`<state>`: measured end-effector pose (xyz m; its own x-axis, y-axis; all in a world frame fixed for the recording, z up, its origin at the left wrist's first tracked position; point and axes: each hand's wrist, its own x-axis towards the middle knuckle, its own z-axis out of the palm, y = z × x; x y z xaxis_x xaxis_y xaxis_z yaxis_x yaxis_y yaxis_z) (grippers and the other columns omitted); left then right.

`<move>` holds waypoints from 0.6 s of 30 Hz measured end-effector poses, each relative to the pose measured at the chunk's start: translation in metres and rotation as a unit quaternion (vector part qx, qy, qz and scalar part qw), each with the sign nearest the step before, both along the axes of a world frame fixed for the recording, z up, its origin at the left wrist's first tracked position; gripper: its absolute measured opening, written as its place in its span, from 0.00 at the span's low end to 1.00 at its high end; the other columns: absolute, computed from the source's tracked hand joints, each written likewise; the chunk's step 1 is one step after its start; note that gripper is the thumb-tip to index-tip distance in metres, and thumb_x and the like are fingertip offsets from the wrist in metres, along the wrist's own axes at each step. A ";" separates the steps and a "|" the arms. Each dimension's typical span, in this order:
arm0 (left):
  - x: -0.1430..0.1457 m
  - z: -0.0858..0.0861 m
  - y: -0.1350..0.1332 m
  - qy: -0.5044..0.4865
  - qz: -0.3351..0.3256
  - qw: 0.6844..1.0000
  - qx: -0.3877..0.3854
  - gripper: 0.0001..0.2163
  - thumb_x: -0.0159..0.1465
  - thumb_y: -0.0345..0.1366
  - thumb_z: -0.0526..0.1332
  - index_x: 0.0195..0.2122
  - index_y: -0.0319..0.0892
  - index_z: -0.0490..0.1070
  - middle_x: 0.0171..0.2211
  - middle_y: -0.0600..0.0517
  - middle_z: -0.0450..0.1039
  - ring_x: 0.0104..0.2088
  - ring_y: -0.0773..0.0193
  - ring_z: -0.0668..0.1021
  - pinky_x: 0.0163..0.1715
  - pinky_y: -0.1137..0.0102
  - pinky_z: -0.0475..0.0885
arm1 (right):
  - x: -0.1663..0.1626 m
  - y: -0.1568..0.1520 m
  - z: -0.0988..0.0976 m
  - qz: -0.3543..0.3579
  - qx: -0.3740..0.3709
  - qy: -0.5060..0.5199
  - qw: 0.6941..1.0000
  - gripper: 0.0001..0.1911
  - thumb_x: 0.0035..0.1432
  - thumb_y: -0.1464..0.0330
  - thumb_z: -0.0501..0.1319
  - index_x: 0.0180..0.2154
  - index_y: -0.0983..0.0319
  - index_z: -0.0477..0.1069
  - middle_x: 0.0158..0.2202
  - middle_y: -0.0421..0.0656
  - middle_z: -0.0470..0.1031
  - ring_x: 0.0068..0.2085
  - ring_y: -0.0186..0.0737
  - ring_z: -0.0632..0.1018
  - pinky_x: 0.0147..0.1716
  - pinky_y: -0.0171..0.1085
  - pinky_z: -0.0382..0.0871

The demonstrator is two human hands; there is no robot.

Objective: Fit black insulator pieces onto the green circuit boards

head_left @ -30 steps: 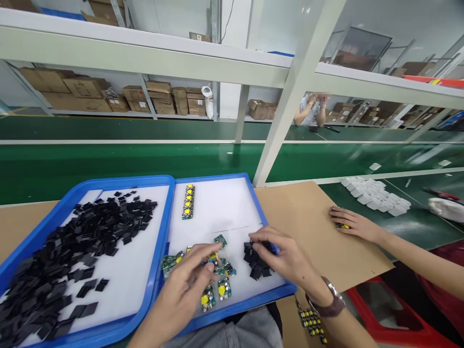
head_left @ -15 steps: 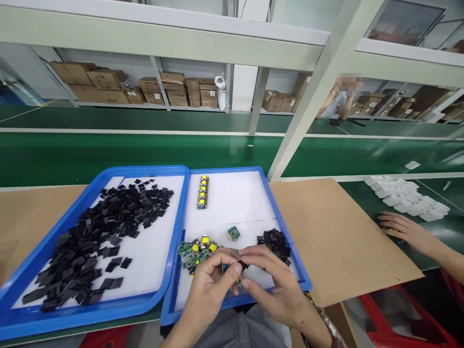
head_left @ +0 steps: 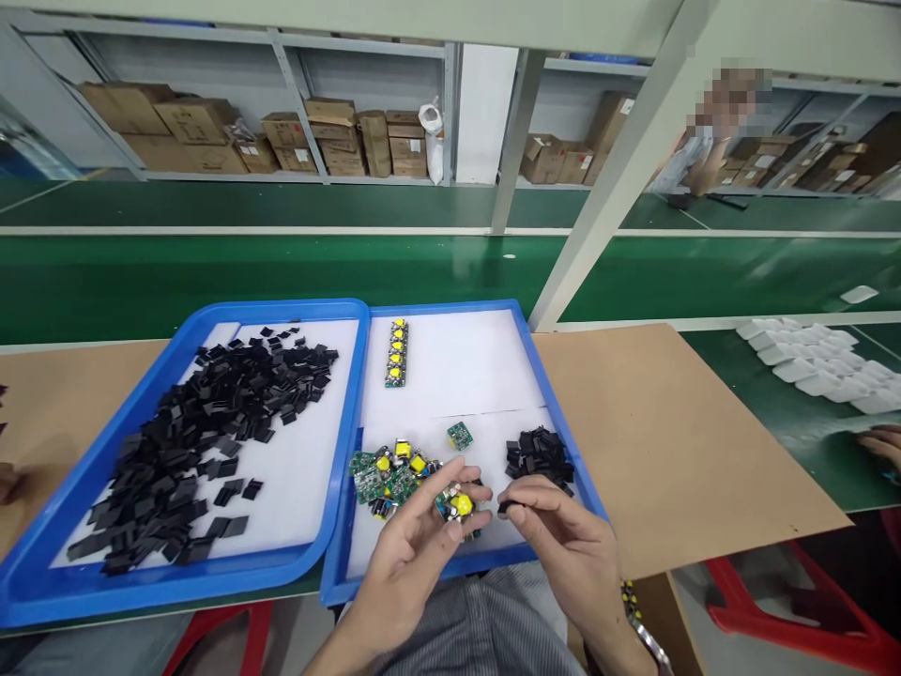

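Head view: both hands low over the near rim of the right tray (head_left: 567, 449), each grip closed on a part

Left hand (head_left: 412, 559), grip clamped on a circuit board (head_left: 457, 505), yellow part up; right hand (head_left: 559, 549), grip pinched on a black piece (head_left: 504, 508) just beside it. Board cluster (head_left: 384, 474) left of the fingers; lone board (head_left: 460, 435) and small black pile (head_left: 539, 453) beyond them; board strip (head_left: 396, 352) at the far end, open white floor between. Left tray (head_left: 348, 451) abuts, heaped with black pieces (head_left: 211, 422). Cardboard sheet (head_left: 668, 441) on the worktop to the right; co-worker's hand (head_left: 883, 443) well apart

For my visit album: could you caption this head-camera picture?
Left hand holds a yellow-topped circuit board, right hand pinches a black piece, above a blue tray.
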<state>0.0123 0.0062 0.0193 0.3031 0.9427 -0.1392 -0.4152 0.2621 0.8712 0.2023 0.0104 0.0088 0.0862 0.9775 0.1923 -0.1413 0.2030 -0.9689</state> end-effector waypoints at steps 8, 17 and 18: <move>0.003 -0.007 -0.003 0.082 0.028 0.996 0.019 0.25 0.71 0.37 0.65 0.68 0.56 0.64 0.60 0.45 0.73 0.63 0.47 0.75 0.59 0.53 0.77 | 0.003 -0.005 0.004 0.008 0.019 -0.010 1.000 0.10 0.64 0.75 0.68 0.42 0.54 0.85 0.36 0.43 0.83 0.39 0.39 0.83 0.38 0.33 0.81; 0.001 -0.003 -0.003 0.410 0.033 0.880 0.239 0.22 0.68 0.33 0.67 0.61 0.59 0.73 0.58 0.51 0.78 0.60 0.52 0.77 0.64 0.54 0.71 | 0.001 -0.010 -0.006 0.029 -0.029 0.004 0.999 0.10 0.63 0.73 0.70 0.43 0.53 0.84 0.38 0.43 0.84 0.41 0.39 0.84 0.42 0.34 0.82; 0.001 -0.002 -0.004 0.411 0.021 0.879 0.239 0.23 0.68 0.34 0.67 0.63 0.60 0.72 0.60 0.51 0.76 0.62 0.52 0.76 0.65 0.55 0.71 | 0.000 -0.011 -0.006 0.025 -0.030 0.003 0.999 0.10 0.63 0.73 0.70 0.43 0.54 0.84 0.38 0.43 0.84 0.41 0.39 0.83 0.42 0.34 0.81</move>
<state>0.0131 0.0026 0.0173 0.2494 0.9609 0.1205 0.4057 -0.2167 0.8879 0.2026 -0.0002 0.0023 0.0373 0.9903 0.1335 -0.1561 0.1378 -0.9781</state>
